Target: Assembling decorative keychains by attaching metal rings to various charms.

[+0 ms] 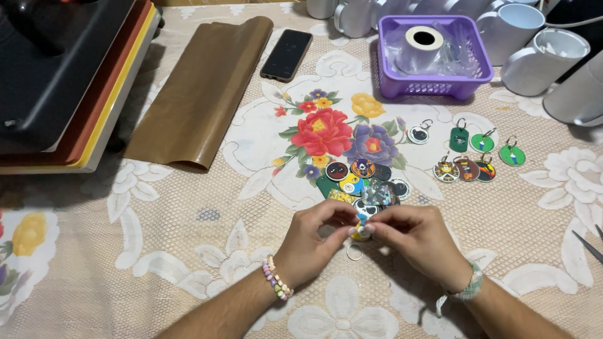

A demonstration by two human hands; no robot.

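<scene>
My left hand (314, 242) and my right hand (414, 238) meet over the lace tablecloth (157, 251), fingertips pinched together on a small round printed keychain disc (361, 225). A loose metal key ring (355, 252) lies on the cloth just below the fingers. Right behind my hands sits a pile of several printed discs (361, 179). Finished keychains with rings (477, 157) are laid out in rows to the right of that pile.
A purple basket (468, 75) holding a tape roll (422, 44) stands at the back, with white mugs (540, 56) around it. A black phone (286, 55), a brown sheet (201, 91) and a heat press (63, 75) lie left. Scissor tips (589, 245) show at the right edge.
</scene>
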